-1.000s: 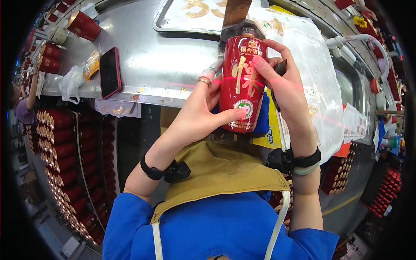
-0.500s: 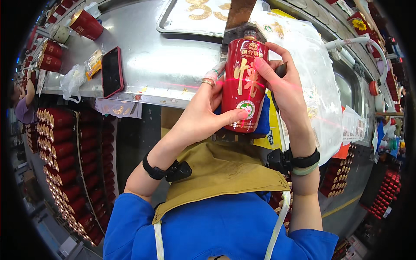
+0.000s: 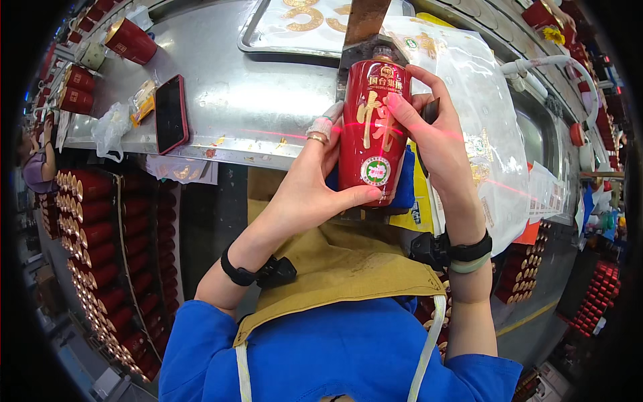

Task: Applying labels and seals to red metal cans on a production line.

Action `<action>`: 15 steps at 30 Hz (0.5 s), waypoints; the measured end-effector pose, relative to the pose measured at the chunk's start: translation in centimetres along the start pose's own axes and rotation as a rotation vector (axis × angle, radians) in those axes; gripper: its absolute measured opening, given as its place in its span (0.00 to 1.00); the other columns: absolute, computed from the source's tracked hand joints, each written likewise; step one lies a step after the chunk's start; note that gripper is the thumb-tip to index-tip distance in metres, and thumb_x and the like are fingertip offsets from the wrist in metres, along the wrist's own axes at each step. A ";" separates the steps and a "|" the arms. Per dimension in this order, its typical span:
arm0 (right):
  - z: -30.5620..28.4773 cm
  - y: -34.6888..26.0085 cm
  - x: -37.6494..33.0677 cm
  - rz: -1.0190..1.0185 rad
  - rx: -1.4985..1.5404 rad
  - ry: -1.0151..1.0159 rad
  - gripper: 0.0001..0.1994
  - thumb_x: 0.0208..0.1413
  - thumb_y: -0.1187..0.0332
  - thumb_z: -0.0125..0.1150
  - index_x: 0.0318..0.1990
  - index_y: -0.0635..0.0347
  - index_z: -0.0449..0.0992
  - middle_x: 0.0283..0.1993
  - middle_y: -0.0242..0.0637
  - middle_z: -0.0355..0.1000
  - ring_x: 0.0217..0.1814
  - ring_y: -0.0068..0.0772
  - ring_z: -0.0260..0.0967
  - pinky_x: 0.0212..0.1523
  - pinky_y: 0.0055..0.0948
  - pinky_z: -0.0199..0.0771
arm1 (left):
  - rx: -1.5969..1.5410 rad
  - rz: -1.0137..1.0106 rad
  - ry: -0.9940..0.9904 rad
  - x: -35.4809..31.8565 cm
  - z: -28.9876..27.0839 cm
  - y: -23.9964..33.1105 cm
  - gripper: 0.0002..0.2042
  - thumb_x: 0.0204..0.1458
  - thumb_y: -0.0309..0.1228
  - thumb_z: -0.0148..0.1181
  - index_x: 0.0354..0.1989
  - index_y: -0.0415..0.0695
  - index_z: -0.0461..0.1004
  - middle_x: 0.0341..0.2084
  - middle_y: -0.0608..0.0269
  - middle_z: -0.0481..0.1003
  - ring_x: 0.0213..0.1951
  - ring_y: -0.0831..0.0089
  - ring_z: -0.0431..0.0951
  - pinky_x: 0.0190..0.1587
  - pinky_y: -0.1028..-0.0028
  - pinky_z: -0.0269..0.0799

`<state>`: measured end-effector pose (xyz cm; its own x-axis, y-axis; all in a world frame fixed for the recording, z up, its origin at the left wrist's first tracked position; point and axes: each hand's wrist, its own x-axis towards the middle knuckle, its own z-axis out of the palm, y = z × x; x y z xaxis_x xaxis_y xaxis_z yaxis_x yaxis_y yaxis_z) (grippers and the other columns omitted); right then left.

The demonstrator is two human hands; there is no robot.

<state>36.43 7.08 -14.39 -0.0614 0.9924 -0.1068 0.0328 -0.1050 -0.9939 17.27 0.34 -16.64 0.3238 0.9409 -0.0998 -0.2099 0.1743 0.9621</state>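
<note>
A red glossy bottle (image 3: 355, 144) with gold lettering and a round green-and-white sticker lies tilted before me, its neck pointing away. Its left side and lower end rest in my left hand (image 3: 305, 177), the thumb pressed near the base. My right hand (image 3: 439, 144) grips the upper right side, with the thumb on the gold lettering. Tucked in the right palm is a dark, flat-edged object (image 3: 429, 110), mostly hidden. A blue cloth (image 3: 404, 184) shows beneath the bottle. A red laser line crosses the bottle and both hands.
A metal tray (image 3: 295, 45) with gold cutout lettering lies at the back, beside a brown upright post (image 3: 365, 23). On the metal bench are a phone (image 3: 171, 114), a plastic bag (image 3: 110, 130) and a red cup-shaped piece (image 3: 130, 41). White plastic sheeting (image 3: 495, 154) covers the right.
The bottle has rolled slightly to the left in my hands, and its lettering and sticker have shifted left. Both hands still hold it in nearly the same place.
</note>
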 end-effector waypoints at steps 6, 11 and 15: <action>0.1 -0.1 -0.1 -0.006 0.005 0.005 0.31 0.58 0.67 0.72 0.67 0.63 0.65 0.34 0.25 0.64 0.32 0.13 0.62 0.34 0.16 0.68 | -0.002 0.012 -0.008 0.1 0.0 0.0 0.58 0.47 0.31 0.79 0.76 0.34 0.35 0.71 0.41 0.51 0.73 0.58 0.55 0.75 0.59 0.52; -0.1 -0.8 -0.3 0.000 -0.029 -0.022 0.31 0.60 0.65 0.70 0.67 0.62 0.64 0.35 0.27 0.67 0.35 0.14 0.64 0.36 0.17 0.68 | -0.026 0.011 -0.009 0.1 0.0 0.0 0.58 0.47 0.30 0.78 0.76 0.34 0.35 0.71 0.41 0.50 0.73 0.58 0.55 0.75 0.60 0.52; -1.6 -1.8 -2.5 0.003 0.020 -0.005 0.24 0.69 0.64 0.58 0.68 0.63 0.62 0.45 0.31 0.70 0.43 0.18 0.66 0.44 0.20 0.68 | -0.103 0.028 -0.008 0.1 0.0 0.2 0.57 0.47 0.28 0.78 0.76 0.34 0.35 0.72 0.43 0.50 0.74 0.60 0.55 0.75 0.61 0.51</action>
<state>38.14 4.90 -12.29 -0.0661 0.9917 -0.1103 0.0130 -0.1097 -0.9939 17.22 0.46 -16.43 0.3235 0.9436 -0.0705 -0.3130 0.1770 0.9331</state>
